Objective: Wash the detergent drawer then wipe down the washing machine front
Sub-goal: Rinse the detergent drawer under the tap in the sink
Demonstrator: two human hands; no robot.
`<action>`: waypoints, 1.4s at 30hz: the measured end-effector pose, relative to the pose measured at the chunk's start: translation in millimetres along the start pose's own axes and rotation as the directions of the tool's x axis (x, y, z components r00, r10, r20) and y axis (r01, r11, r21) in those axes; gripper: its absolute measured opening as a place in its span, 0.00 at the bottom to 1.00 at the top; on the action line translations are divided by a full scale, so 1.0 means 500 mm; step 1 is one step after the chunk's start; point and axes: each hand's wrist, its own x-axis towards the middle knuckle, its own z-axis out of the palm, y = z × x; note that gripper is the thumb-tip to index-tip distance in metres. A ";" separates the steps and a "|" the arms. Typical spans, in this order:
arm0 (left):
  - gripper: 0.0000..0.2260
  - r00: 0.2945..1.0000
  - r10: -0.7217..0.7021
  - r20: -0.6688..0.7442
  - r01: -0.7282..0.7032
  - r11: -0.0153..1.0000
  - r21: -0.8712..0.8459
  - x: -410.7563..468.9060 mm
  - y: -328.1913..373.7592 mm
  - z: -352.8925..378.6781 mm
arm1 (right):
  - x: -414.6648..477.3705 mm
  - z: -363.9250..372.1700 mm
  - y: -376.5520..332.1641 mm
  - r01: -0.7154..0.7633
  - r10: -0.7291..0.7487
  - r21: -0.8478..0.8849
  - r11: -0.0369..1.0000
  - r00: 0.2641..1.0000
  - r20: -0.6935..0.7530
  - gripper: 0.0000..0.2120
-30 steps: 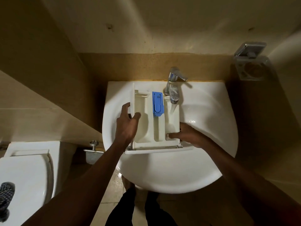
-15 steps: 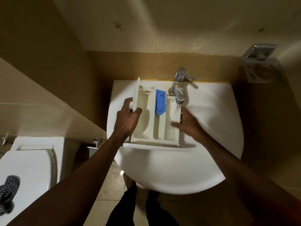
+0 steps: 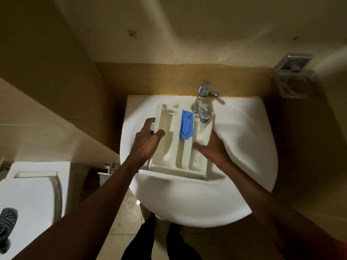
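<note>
The white detergent drawer lies across the white sink, its back end under the chrome tap. A blue insert sits in its middle compartment. My left hand grips the drawer's left wall, thumb inside. My right hand reaches into the right compartment with fingers spread; it looks blurred. No washing machine is in view.
A white toilet stands at lower left with a checkered cloth on its edge. A chrome holder is fixed to the wall at upper right. A wall valve sits left of the sink. The floor below looks wet.
My right hand left the drawer's front right corner, rose toward the tap, and now sits in the right compartment. The left hand keeps its grip on the left wall.
</note>
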 end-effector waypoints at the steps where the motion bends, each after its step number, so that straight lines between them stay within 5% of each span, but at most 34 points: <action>1: 0.20 1.000 0.008 0.000 -0.008 1.000 0.008 0.000 0.001 0.001 | -0.002 -0.001 0.010 -0.011 0.010 0.023 1.000 0.999 0.035 0.26; 5: 0.20 1.000 -0.007 0.011 0.007 1.000 0.012 0.001 0.001 0.005 | 0.041 -0.041 -0.023 0.025 -0.011 0.036 0.999 0.938 -0.346 0.21; 7: 0.19 1.000 -0.015 0.005 0.015 1.000 -0.003 -0.001 -0.005 0.010 | 0.054 -0.046 -0.044 0.087 -0.066 0.030 0.996 0.907 -0.417 0.21; 10: 0.18 1.000 -0.010 0.007 0.010 0.999 -0.050 -0.004 -0.014 0.018 | 0.047 -0.020 -0.051 0.087 -0.121 -0.109 0.990 0.926 -0.358 0.27; 14: 0.18 0.999 -0.023 -0.042 0.016 0.986 -0.167 0.003 -0.027 0.029 | 0.009 0.011 -0.046 0.047 -0.106 -0.266 0.963 0.971 -0.214 0.54; 17: 0.19 0.995 -0.044 -0.092 0.022 0.974 -0.223 0.005 -0.029 0.035 | -0.024 -0.009 -0.008 -0.009 -0.007 -0.329 0.944 0.999 -0.049 0.62; 21: 0.20 0.993 -0.029 -0.115 0.008 0.984 -0.176 0.002 -0.033 0.043 | 0.000 -0.079 -0.002 -0.025 0.075 -0.379 0.925 0.990 0.116 0.42; 27: 0.19 0.994 -0.029 -0.108 0.018 0.994 -0.106 0.008 -0.024 0.033 | 0.065 -0.088 -0.064 0.049 -0.103 -0.270 0.962 0.976 -0.192 0.13; 31: 0.19 0.995 -0.040 -0.091 0.033 0.996 -0.085 0.009 -0.027 0.024 | 0.069 -0.065 -0.058 0.067 -0.127 -0.209 0.976 0.950 -0.287 0.11; 36: 0.22 0.995 -0.080 -0.057 0.067 0.977 -0.203 -0.005 -0.022 0.036 | 0.023 -0.059 0.001 0.106 -0.116 -0.240 0.965 0.993 -0.026 0.36; 39: 0.24 0.990 -0.144 -0.005 0.136 0.947 -0.291 -0.012 -0.016 0.052 | 0.005 -0.083 0.019 -0.080 0.072 0.060 0.995 0.989 0.125 0.23; 42: 0.24 0.991 -0.132 0.012 0.130 0.955 -0.267 -0.019 -0.010 0.074 | 0.001 -0.091 0.026 -0.082 0.076 0.021 0.996 0.972 0.221 0.20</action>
